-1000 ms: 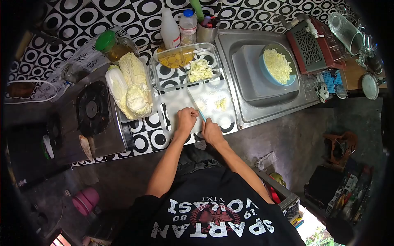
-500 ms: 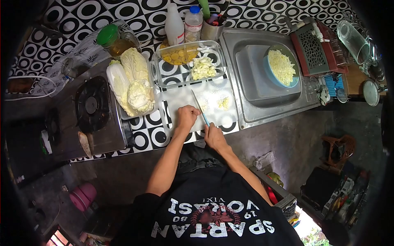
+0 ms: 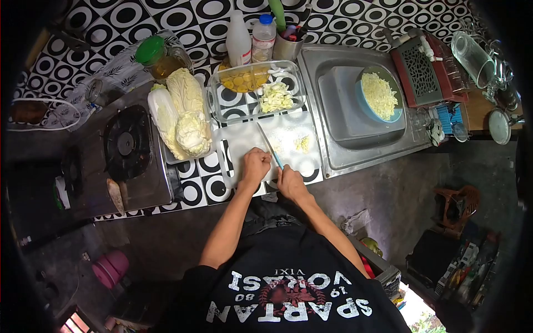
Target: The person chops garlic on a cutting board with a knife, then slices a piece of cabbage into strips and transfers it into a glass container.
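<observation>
While two bottles stand behind, the right hand grips one knife, left hand's hold unclear.

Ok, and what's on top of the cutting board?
On the cutting board there are small pale chopped bits. The right hand holds a knife over it. The left hand is beside the blade; anything under its curled fingers is covered.

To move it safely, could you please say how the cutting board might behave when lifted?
The cutting board looks thin and flat, so it may flex slightly; the loose chopped pieces on it would probably slide if it tilted.
</observation>
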Demonstrator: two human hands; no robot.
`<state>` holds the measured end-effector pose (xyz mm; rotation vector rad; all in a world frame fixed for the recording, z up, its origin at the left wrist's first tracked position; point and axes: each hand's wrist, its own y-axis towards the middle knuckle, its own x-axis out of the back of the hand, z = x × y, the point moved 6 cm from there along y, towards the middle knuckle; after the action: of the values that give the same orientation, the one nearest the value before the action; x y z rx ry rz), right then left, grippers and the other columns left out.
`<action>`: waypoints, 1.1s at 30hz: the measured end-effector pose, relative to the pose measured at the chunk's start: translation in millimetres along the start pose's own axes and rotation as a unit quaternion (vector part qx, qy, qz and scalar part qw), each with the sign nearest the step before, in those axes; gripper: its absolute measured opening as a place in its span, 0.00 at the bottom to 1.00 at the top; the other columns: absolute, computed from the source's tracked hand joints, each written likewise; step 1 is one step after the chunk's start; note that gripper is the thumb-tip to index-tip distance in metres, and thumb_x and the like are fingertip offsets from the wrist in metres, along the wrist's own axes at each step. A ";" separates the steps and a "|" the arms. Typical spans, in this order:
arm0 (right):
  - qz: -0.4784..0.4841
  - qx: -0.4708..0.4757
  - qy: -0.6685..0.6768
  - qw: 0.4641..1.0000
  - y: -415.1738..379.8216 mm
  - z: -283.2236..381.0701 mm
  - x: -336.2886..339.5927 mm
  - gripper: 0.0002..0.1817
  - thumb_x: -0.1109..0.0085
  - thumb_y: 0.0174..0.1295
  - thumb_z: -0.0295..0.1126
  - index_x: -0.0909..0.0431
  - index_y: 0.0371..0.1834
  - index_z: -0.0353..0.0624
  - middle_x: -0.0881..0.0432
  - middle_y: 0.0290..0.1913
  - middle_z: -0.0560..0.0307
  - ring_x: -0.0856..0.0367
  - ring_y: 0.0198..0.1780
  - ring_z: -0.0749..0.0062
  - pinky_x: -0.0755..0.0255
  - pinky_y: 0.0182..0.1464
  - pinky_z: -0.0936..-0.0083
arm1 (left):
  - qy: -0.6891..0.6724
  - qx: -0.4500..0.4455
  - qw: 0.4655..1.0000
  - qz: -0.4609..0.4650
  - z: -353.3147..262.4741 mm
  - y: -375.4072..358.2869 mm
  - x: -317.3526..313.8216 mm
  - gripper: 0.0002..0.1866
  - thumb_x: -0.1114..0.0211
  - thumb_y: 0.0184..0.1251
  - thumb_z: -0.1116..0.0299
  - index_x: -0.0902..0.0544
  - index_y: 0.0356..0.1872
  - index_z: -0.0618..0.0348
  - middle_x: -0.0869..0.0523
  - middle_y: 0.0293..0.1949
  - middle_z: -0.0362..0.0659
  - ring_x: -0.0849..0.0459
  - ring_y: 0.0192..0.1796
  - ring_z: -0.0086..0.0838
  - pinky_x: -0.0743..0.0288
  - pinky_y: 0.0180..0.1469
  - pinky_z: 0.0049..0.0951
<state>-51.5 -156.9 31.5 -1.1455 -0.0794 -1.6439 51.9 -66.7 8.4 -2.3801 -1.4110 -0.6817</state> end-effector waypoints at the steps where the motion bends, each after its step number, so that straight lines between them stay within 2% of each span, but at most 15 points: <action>1: 0.001 0.001 -0.002 1.000 -1.2 0.2 0.8 0.21 0.60 0.69 0.41 0.29 0.36 0.28 0.24 0.28 0.25 0.24 0.36 0.29 0.31 0.41 0.45 | -0.009 0.016 1.000 0.006 -0.6 0.7 0.8 0.03 0.35 0.47 0.77 0.15 0.24 0.62 0.18 0.27 0.51 0.19 0.28 0.41 0.25 0.32 0.33; 2: 0.001 0.000 0.001 1.000 -2.4 0.1 1.4 0.21 0.60 0.69 0.41 0.29 0.35 0.28 0.24 0.29 0.25 0.24 0.37 0.29 0.31 0.41 0.45 | -0.018 0.032 0.999 0.013 -1.2 1.3 1.5 0.04 0.37 0.45 0.78 0.15 0.24 0.62 0.18 0.27 0.53 0.19 0.29 0.44 0.25 0.33 0.34; 8: 0.013 -0.012 0.012 1.000 -5.7 7.3 7.9 0.23 0.60 0.69 0.42 0.28 0.34 0.27 0.24 0.29 0.24 0.24 0.37 0.29 0.31 0.41 0.46 | -0.029 0.046 0.998 0.023 4.6 1.4 0.1 0.04 0.35 0.47 0.77 0.15 0.25 0.60 0.18 0.27 0.52 0.19 0.28 0.42 0.25 0.33 0.35; 18: -0.019 -0.004 0.020 1.000 -8.6 -7.7 -13.6 0.20 0.59 0.69 0.40 0.31 0.33 0.29 0.24 0.26 0.25 0.25 0.33 0.28 0.31 0.38 0.45 | -0.049 0.032 0.998 0.013 3.5 -0.5 -0.2 0.05 0.38 0.48 0.81 0.16 0.25 0.62 0.19 0.26 0.51 0.19 0.29 0.40 0.26 0.34 0.34; 27: -0.024 0.011 -0.001 1.000 -1.4 -5.4 -11.5 0.19 0.58 0.68 0.39 0.31 0.34 0.29 0.24 0.26 0.25 0.24 0.34 0.30 0.30 0.39 0.46 | -0.025 0.008 0.999 0.019 -4.0 -4.9 -1.2 0.09 0.43 0.45 0.85 0.16 0.26 0.65 0.21 0.27 0.50 0.20 0.31 0.41 0.27 0.35 0.33; 29: -0.015 0.008 -0.001 1.000 0.1 -2.6 -4.4 0.19 0.58 0.68 0.39 0.30 0.34 0.29 0.24 0.27 0.25 0.24 0.34 0.30 0.30 0.40 0.46 | -0.012 0.001 1.000 0.029 -4.3 -7.1 -1.2 0.10 0.42 0.50 0.84 0.15 0.31 0.63 0.21 0.30 0.51 0.20 0.32 0.41 0.27 0.36 0.32; 33: 0.015 0.004 -0.011 1.000 -4.3 0.6 12.4 0.21 0.58 0.68 0.40 0.27 0.34 0.28 0.23 0.29 0.25 0.24 0.36 0.30 0.30 0.42 0.49 | -0.005 -0.018 1.000 -0.009 -8.0 -8.5 1.8 0.10 0.41 0.51 0.82 0.15 0.34 0.63 0.21 0.31 0.51 0.20 0.32 0.41 0.26 0.36 0.33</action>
<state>-54.0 -163.6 42.5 -1.1540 -0.0833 -1.6029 43.2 -65.1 16.2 -2.4044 -1.4386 -0.7067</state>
